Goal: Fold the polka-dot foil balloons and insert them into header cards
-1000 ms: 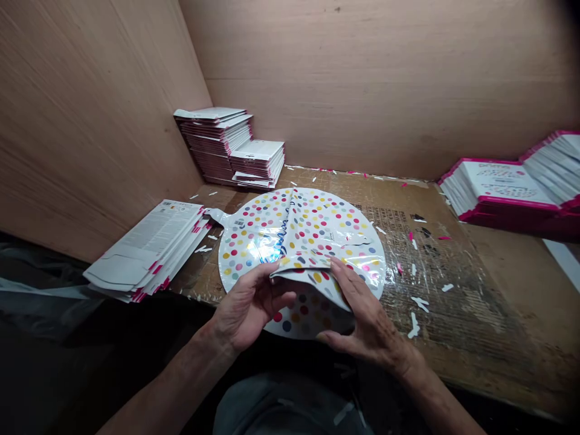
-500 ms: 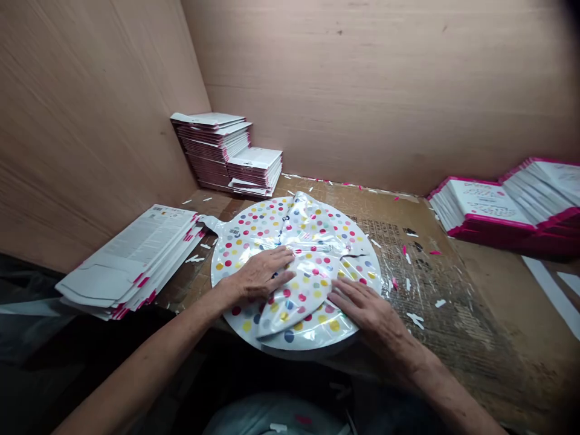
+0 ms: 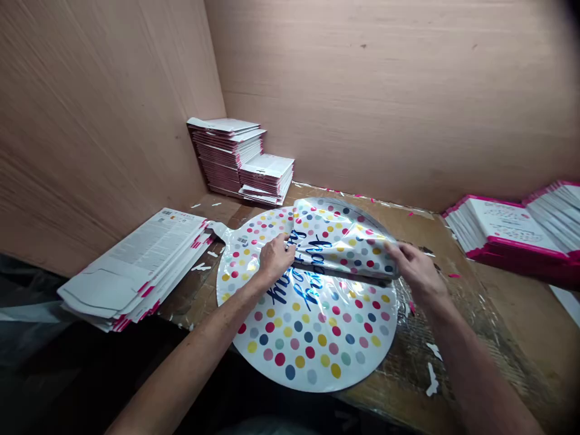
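Note:
A round foil balloon (image 3: 312,338) with coloured dots and blue script lies flat on the cardboard-covered table (image 3: 457,338). Its far half is folded over toward me into a flap (image 3: 344,241). My left hand (image 3: 275,258) pinches the left end of that flap at the fold line, fingers closed. My right hand (image 3: 410,266) grips the right end of the flap, fingers closed on the foil. The balloon's neck (image 3: 220,231) points left.
A fanned pile of white printed cards (image 3: 136,266) lies at the left. Two stacks of pink-edged cards (image 3: 240,160) stand in the back corner. More pink-bordered card stacks (image 3: 512,232) sit at the right. Paper scraps (image 3: 432,371) litter the table. Plywood walls enclose the bench.
The folded balloon that my hands pressed near the table's front edge now lies spread round, and my hands have moved farther away, holding its far half folded over toward me.

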{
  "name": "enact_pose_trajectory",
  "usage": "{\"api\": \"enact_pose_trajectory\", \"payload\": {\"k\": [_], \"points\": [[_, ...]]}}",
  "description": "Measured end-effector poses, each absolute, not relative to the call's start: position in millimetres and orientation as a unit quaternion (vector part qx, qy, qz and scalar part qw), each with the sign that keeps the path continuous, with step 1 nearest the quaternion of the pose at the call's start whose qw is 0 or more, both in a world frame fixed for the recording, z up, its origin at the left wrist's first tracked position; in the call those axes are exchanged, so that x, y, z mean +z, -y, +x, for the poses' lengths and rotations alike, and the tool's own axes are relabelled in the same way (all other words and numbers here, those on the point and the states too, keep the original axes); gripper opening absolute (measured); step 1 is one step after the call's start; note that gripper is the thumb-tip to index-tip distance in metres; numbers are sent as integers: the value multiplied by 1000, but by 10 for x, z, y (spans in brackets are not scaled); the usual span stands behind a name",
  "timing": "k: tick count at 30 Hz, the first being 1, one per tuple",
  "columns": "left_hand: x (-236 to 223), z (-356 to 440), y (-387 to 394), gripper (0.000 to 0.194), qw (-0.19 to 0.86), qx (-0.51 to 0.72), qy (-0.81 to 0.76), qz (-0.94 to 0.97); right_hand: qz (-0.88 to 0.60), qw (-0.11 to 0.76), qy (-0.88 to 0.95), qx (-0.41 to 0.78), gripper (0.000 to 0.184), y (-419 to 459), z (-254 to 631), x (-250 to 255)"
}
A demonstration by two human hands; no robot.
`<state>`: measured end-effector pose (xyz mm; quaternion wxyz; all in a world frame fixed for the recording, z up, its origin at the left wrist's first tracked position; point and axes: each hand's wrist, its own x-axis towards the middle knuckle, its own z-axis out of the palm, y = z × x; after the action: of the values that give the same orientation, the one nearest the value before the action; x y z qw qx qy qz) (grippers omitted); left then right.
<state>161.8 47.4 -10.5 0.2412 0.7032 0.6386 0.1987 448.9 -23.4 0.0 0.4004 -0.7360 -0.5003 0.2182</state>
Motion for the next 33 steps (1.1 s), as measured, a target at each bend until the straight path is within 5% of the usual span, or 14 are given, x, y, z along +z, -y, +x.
{"api": "enact_pose_trajectory", "payload": {"k": [3, 8, 13, 17, 21, 25, 29, 33], "points": [[-161, 1673, -494, 44, 213, 202, -645, 705, -751, 416, 483, 173, 50, 441, 4535, -309], [-133, 1794, -411, 56, 99, 182, -650, 731, -805, 327, 490, 73, 41, 348, 4524, -421], [-105, 2034, -477, 56, -4, 198, -525, 827, -812, 304, 495, 61, 36, 295, 4572, -399], [-346, 2094, -606, 77, 35, 121, -548, 827, -822, 247, 511, 53, 32, 368, 4541, -374], [-555, 2058, -664, 84, 37, 110, -572, 812, -702, 227, 665, -116, 45, 483, 4315, -277], [-540, 2053, -694, 85, 43, 111, -562, 818, -543, 59, 828, -128, 38, 366, 4156, -208], [-436, 1944, -720, 85, 135, 142, -562, 803, -604, -69, 789, -89, 28, 207, 4147, -121], [-411, 1755, -744, 82, 189, 162, -524, 815, -674, -100, 727, -87, 27, 474, 4069, 35]]}}
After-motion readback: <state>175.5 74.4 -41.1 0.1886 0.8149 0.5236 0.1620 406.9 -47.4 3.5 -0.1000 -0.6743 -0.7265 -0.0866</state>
